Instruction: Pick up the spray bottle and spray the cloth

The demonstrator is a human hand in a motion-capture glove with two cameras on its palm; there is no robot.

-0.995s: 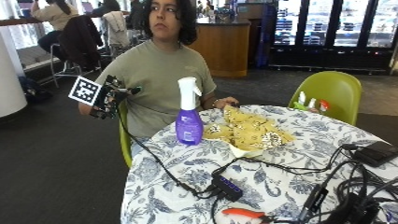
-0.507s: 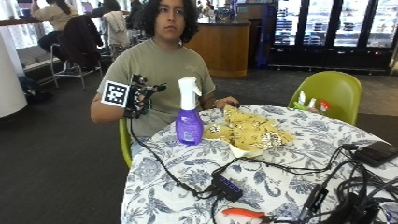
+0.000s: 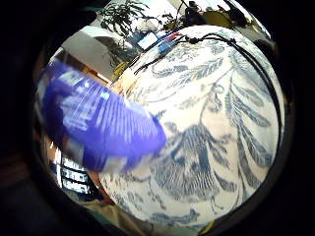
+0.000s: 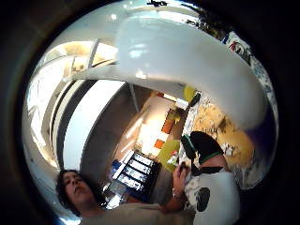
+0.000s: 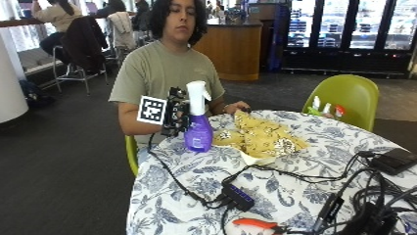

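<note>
A purple spray bottle (image 5: 197,128) with a white trigger head stands upright on the flower-patterned table (image 5: 196,196), near the edge in front of the person. My gloved right hand (image 5: 174,112) is level with the bottle's neck, right against its left side. The outside view does not show whether it grips the bottle. The purple body (image 3: 98,128) and the white spray head (image 4: 187,61) fill much of the palm views. The crumpled yellow patterned cloth (image 5: 261,139) lies just right of the bottle. The person's bare left hand (image 5: 238,105) rests at the cloth's far edge.
Black cables cross the table from the hand to a small black hub (image 5: 238,197) and to more gear at the right edge. Orange-handled pliers (image 5: 257,224) lie near the front. A green chair (image 5: 345,95) stands behind the table with small bottles (image 5: 324,105) by it.
My right hand has moved right and slightly lower, from out beyond the table's edge up to the bottle's neck. Bottle and cloth have stayed in place.
</note>
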